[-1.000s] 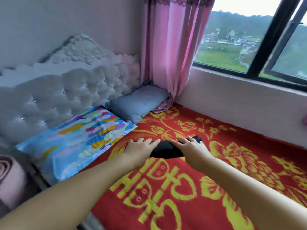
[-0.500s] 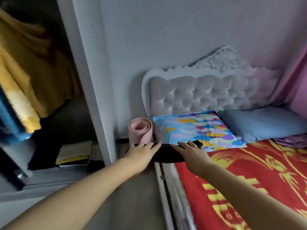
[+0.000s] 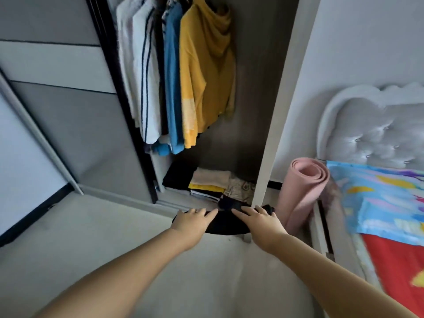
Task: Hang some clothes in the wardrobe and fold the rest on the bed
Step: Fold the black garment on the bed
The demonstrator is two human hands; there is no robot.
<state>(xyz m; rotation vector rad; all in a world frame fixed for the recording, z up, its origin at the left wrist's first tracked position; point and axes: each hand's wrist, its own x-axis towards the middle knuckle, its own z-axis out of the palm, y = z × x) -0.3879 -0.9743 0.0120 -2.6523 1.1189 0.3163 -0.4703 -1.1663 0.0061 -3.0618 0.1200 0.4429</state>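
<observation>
A folded black garment [image 3: 226, 222] is carried in front of the body, its long axis running left to right. It is gripped at one end by the left hand [image 3: 191, 221] and at the other by the right hand [image 3: 260, 221], fingers curled over the top edge; the thumbs seem to be tucked beneath. Just beyond, on the wardrobe [image 3: 270, 125] floor, a stack of folded clothes [image 3: 211, 183] lies straight ahead, about equally near both hands. Above it, hung clothes [image 3: 183, 72] are seen.

Folded clothes [image 3: 212, 182] on wardrobe floor [image 3: 181, 195]
</observation>
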